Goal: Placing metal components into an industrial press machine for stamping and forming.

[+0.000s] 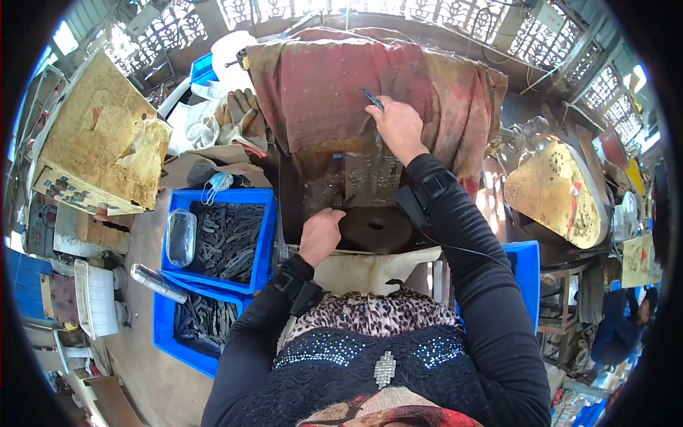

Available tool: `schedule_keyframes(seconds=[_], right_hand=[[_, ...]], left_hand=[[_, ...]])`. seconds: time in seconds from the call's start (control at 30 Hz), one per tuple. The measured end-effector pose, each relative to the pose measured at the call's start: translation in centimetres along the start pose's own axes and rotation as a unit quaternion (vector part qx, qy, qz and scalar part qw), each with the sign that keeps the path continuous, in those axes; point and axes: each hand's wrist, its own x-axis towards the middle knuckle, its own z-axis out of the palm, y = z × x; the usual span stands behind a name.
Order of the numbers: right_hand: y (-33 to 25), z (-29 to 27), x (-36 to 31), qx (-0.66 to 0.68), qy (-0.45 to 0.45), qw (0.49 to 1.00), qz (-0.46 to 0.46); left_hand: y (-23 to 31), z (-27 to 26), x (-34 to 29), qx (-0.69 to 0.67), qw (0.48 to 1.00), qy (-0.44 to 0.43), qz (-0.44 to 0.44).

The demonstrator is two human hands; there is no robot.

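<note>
Gripping a dark piece (pixel 368 95) in closed right hand (pixel 400 128) — partly hidden, left hand (pixel 321 233) curled — hold unclear

Right hand (pixel 400 128) up high, left hand (pixel 321 233) down low!
And look at that right arm (pixel 466 242), reaching far out from the shoulder, elbow out wide, back of the hand up, thumb and fingers closed in a firm pinch toward the left; the left arm (pixel 245 349) runs closer to the body, angled inward, its hand curled loosely, fingertips pointing right, their grip too small to make out.
</note>
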Motion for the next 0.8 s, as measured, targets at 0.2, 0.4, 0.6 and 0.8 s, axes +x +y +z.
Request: schedule_keyframes(seconds=[0.2,0.4,0.6,0.8], right_hand=[[-0.2,-0.31,-0.22,-0.002,-0.011,1.0,0.006],[-0.27,-0.3,-0.38,-0.005,-0.004,1.0,0.004],[-0.3,-0.19,-0.34,-0.019,-0.004,1.0,0.007],[-0.14,0.02,0.08,-0.008,0.0,1.0,0.011]], left_hand=[[0.26,-0.1,-0.42,0.005,1.0,-0.02,-0.005],[0.48,-0.4,-0.61,0.008,0.999,-0.03,-0.007],[0.33,-0.35,-0.4,0.004,0.999,-0.04,-0.003],[-0.01,0.03,-0.14,0.009,0.999,-0.054,0.0]])
